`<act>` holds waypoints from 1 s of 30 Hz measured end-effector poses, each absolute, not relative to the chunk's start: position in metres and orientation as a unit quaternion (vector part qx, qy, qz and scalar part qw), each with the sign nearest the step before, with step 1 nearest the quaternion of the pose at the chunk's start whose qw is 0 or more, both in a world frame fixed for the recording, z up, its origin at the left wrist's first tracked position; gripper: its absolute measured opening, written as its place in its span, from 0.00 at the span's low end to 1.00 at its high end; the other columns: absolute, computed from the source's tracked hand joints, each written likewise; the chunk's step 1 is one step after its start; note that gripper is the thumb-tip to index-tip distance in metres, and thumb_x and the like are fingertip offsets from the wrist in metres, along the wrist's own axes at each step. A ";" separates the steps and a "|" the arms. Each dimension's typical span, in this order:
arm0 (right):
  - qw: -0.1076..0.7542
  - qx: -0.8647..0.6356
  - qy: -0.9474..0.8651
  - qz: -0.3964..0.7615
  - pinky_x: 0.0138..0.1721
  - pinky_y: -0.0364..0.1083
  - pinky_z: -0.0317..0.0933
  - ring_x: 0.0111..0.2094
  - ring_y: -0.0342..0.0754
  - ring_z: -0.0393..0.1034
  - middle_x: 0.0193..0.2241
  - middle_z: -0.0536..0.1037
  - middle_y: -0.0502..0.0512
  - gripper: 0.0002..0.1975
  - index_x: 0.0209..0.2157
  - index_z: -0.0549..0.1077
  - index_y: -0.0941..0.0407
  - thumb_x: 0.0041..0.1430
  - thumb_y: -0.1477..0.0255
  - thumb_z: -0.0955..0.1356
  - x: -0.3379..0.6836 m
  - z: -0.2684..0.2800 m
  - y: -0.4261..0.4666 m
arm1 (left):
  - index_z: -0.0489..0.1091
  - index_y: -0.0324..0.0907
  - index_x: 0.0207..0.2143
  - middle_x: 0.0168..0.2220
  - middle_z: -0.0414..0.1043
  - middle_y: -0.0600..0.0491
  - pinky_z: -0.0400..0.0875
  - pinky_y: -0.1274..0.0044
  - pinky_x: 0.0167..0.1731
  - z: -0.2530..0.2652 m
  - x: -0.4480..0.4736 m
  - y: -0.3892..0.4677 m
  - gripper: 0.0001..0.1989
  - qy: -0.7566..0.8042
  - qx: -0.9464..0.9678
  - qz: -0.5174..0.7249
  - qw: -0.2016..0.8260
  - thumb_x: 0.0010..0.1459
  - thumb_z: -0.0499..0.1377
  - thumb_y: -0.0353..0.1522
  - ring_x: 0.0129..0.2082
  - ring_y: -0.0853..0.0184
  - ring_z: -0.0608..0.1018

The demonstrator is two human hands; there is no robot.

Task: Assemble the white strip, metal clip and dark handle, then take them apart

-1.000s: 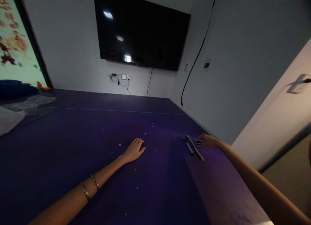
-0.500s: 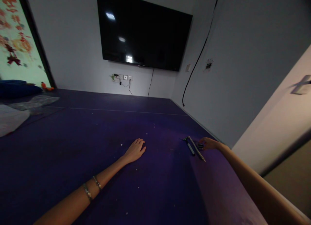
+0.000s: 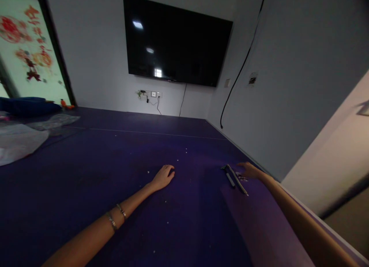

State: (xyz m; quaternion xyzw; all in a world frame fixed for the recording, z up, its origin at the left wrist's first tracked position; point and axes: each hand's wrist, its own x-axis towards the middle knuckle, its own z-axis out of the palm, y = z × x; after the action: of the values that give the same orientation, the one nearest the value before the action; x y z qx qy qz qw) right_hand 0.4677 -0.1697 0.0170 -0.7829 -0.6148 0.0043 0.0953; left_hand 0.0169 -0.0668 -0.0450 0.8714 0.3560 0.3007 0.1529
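My left hand (image 3: 163,177) rests on the purple surface (image 3: 184,228), palm down, fingers loosely curved and the thumb apart, holding nothing. Two bracelets circle that wrist. Over on the right, my right hand (image 3: 250,170) hovers at a few small dark, shiny pieces (image 3: 241,177), index finger stretched out and nothing visible in its grasp. Whether it touches the pieces I cannot tell. Just left of them lie a long, thin, pale stick-like item (image 3: 238,181) and a dark tool with a grey handle and a short crosswise head (image 3: 230,178), side by side.
A clear plastic sheet (image 3: 57,121), a white bag (image 3: 21,142) and dark blue cloth (image 3: 29,106) lie at the far left. Small white specks dot the surface. A black cable (image 3: 236,76) hangs down the right wall. A television (image 3: 175,44) is mounted on the back wall.
My right hand's fingers have opened and drawn off the small dark pieces, which now show more fully. My left hand's fingers are more curled. The whole view has shifted slightly.
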 end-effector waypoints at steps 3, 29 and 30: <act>0.085 -0.763 -0.640 0.007 0.46 0.46 0.59 0.47 0.55 0.67 0.44 0.74 0.63 0.24 0.44 0.74 0.60 0.40 0.77 0.67 0.447 0.023 -0.160 | 0.66 0.41 0.40 0.43 0.69 0.49 0.62 0.69 0.49 -0.043 0.009 -0.056 0.11 0.372 0.855 0.323 0.163 0.56 0.49 0.30 0.46 0.64 0.70; 0.163 -0.695 -0.700 -0.021 0.57 0.56 0.44 0.59 0.54 0.51 0.57 0.61 0.62 0.24 0.54 0.64 0.62 0.60 0.65 0.55 0.254 -0.049 -0.134 | 0.65 0.36 0.42 0.45 0.68 0.44 0.58 0.70 0.53 -0.041 -0.075 -0.025 0.13 0.534 0.798 0.274 0.057 0.54 0.49 0.28 0.51 0.61 0.67; 0.162 -0.696 -0.699 -0.023 0.57 0.55 0.44 0.59 0.54 0.51 0.57 0.62 0.61 0.24 0.54 0.64 0.62 0.60 0.65 0.55 0.253 -0.048 -0.135 | 0.65 0.36 0.42 0.45 0.68 0.43 0.58 0.70 0.53 -0.041 -0.075 -0.025 0.13 0.536 0.798 0.270 0.055 0.54 0.49 0.28 0.51 0.61 0.67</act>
State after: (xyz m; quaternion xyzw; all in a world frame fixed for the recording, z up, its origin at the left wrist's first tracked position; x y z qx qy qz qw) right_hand 0.2530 -0.1346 -0.0484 -0.6963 -0.6988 -0.0231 0.1622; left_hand -0.0747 -0.0249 -0.0410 0.7980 0.5359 0.2701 0.0551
